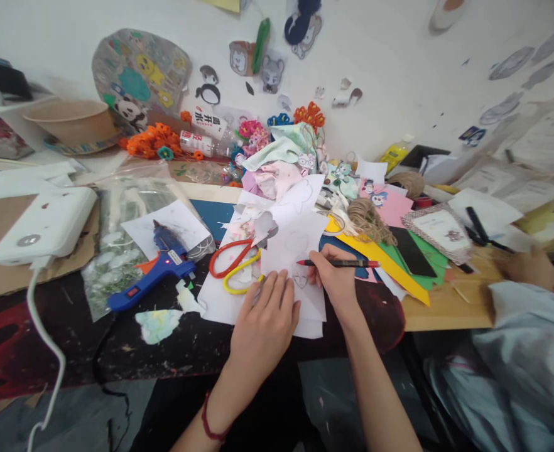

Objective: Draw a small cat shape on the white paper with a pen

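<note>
White paper sheets (pixel 311 314) with faint pencil drawings lie in front of me on the dark table. My left hand (pixel 268 309) rests flat on them, its fingers slightly apart and nothing held. In my right hand (pixel 334 276) is a dark red pencil (pixel 345 263), gripped between thumb and fingers, its tip pointing left above the paper near a small sketch. Scissors with one red and one yellow handle (pixel 232 273) lie just beyond my left fingertips, partly on the paper.
A blue glue gun (pixel 152 276) and a white power box (pixel 45 225) with a cable are on the left. Craft flowers, twine (pixel 370 220) and scraps crowd the back. At right, another person's hand (pixel 534 270) and sleeve (pixel 531 339) show.
</note>
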### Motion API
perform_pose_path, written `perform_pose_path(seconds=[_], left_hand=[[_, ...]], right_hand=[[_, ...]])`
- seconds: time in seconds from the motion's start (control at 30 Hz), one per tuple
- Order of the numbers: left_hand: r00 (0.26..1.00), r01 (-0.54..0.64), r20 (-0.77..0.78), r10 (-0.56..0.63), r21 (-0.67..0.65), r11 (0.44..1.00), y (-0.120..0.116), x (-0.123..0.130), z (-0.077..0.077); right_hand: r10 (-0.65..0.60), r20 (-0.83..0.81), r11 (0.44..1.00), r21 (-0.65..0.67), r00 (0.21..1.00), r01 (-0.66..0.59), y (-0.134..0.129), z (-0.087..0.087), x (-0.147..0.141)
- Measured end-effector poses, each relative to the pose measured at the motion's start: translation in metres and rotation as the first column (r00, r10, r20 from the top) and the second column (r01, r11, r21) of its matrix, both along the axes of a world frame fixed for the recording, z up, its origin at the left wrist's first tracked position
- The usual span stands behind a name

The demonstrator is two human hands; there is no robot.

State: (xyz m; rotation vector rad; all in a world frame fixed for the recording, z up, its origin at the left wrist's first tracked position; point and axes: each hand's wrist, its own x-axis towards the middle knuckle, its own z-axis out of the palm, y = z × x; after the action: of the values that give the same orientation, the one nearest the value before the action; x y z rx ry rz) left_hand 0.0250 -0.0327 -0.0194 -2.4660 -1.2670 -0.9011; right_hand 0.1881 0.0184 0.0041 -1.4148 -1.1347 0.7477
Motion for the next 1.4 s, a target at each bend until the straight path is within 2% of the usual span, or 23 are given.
perform_pose_path(seconds=[0.1, 0.23, 0.3, 0.63, 0.87, 1.03, 1.23, 1.4], left_hand=[[1.0, 0.002, 0.0, -0.002, 0.007, 1.0, 0.0003, -0.0002, 0.0], [1.0, -0.004, 0.004, 0.004, 0.016, 1.0, 0.0003, -0.0002, 0.0], [1.0, -0.008, 0.003, 0.008, 0.018, 1.0, 0.0, -0.0001, 0.0001], [1.0, -0.006, 0.008, 0.006, 0.02, 1.0, 0.0003, 0.0005, -0.0006], [1.0, -0.01, 0.002, 0.009, 0.019, 1.0, 0.0001, 0.0003, -0.0021], [1.0, -0.007, 0.002, 0.007, 0.015, 1.0, -0.0004, -0.0002, -0.0013], [1.0, -0.008, -0.001, 0.008, 0.018, 1.0, -0.0005, -0.0003, -0.0007], [1.0, -0.012, -0.002, 0.012, 0.016, 1.0, -0.0002, -0.0002, -0.0006]], right_hand=[[0.001, 0.001, 1.0, 0.002, 1.0, -0.001, -0.0013, 0.0011, 0.0004], [-0.139, 0.006, 0.988, 0.066, 0.99, 0.139, -0.0052, 0.0016, 0.0006], [-0.172, 0.026, 0.983, 0.072, 0.985, 0.17, -0.0067, 0.0011, 0.0], [-0.107, 0.088, 0.994, 0.042, 0.99, 0.104, -0.0053, -0.0025, 0.0], [0.052, 0.069, 0.998, 0.017, 0.996, -0.054, -0.0053, -0.0028, 0.0002], [0.01, 0.061, 0.999, 0.04, 0.998, -0.013, -0.0048, -0.0028, 0.0012], [0.094, 0.04, 0.995, 0.007, 0.995, -0.095, -0.0049, -0.003, 0.0017], [0.034, 0.047, 0.999, 0.035, 0.998, -0.036, -0.0048, -0.0038, 0.0029]])
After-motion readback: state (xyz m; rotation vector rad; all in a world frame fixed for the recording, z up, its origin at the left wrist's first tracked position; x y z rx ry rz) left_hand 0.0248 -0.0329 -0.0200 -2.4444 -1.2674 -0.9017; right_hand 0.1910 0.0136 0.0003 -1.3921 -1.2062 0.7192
